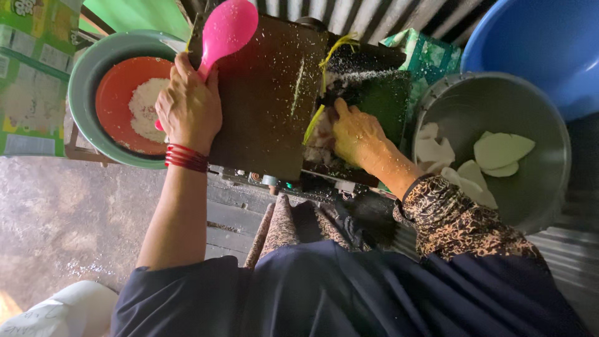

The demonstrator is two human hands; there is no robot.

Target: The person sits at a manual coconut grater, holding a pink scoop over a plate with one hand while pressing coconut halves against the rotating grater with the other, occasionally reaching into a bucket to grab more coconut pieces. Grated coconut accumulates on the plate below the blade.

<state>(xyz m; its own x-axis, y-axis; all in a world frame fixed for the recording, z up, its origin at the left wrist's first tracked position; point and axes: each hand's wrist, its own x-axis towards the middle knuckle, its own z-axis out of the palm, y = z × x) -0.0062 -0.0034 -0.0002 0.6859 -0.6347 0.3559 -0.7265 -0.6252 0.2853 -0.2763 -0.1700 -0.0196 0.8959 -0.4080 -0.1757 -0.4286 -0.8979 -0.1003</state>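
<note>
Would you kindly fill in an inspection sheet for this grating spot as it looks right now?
Surface: dark grating machine, flecked with white shreds.
Job's things: pink spoon; white coconut piece at the machine's opening; orange bowl holding white gratings.
Clutter: metal basin with white pieces; blue tub.
Grips: left hand holds the spoon; right hand presses the coconut piece.
Cables: nothing seen.
Surroundings: concrete floor, corrugated metal.

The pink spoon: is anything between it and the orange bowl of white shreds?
Nothing visible. The left hand grips the pink spoon by its handle beside the orange bowl, and the shreds lie uncovered.
</note>
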